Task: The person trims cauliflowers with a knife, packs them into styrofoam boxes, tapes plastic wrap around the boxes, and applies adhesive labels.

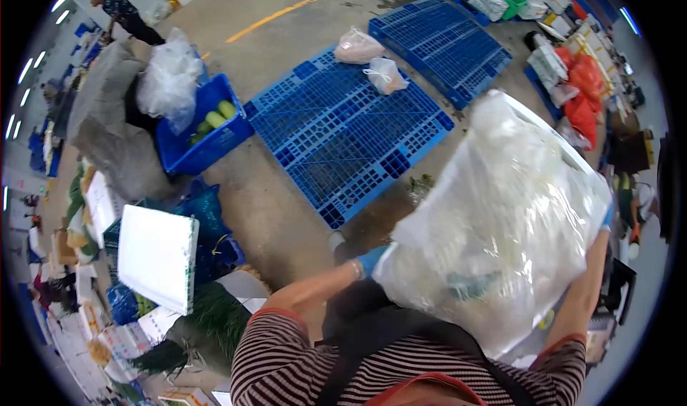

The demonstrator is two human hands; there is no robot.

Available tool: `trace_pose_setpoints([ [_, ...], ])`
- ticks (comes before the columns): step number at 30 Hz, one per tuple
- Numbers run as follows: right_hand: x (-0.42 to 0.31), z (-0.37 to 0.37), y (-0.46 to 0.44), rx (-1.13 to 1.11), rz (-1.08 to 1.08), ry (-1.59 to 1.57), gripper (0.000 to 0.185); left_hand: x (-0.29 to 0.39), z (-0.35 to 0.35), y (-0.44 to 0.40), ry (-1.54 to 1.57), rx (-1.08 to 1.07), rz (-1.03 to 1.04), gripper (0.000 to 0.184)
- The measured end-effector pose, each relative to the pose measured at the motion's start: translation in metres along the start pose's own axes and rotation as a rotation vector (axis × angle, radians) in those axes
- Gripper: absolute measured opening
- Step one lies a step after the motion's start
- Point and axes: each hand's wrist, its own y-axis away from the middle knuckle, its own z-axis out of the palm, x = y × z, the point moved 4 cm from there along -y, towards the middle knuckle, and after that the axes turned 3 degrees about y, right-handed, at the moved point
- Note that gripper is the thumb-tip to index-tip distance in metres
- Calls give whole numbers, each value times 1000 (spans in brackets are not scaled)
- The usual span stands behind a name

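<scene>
A large white box (565, 145), covered with clear plastic film (501, 213) over pale contents, is held in front of my body at the right. My left hand (371, 261), in a blue glove, grips its left side; most of the fingers are hidden behind the film. At the box's right edge, my right hand (607, 218) shows only as a bit of blue glove, its fingers hidden. Beyond the box, a blue pallet (351, 134) lies on the floor with two plastic bags (386, 75) at its far edge.
A second blue pallet (444, 48) lies behind. At the left are a blue crate (207, 148) with green vegetables, a white foam lid (156, 255) and green leafy bundles (215, 316). Red bags (585, 98) lie at the right. A person (129, 16) bends at the upper left.
</scene>
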Motion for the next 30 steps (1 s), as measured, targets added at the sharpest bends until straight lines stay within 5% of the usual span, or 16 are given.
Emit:
trace_pose_setpoints([
  [1,-43,14,2,-18,-32,16,34,7,-12,22,-43,-2,28,43],
  [3,-121,54,0,-67,-112,33,34,-63,-163,-41,136,-301,216,49],
  [6,-228,133,-9,-167,-242,40,35,19,-75,95,552,-148,331,47],
  [9,-316,221,-15,-288,-353,36,35,7,-139,127,258,194,362,50],
  [11,-365,282,-16,-375,-425,37,35,-23,-189,130,301,236,439,50],
  [14,-429,383,-10,-515,-536,46,35,-11,-172,174,632,296,317,55],
  [19,-496,544,16,-692,-700,57,36,-21,-249,149,415,413,697,64],
  [30,-529,791,62,-901,-926,3,37,-55,-400,66,789,547,828,65],
])
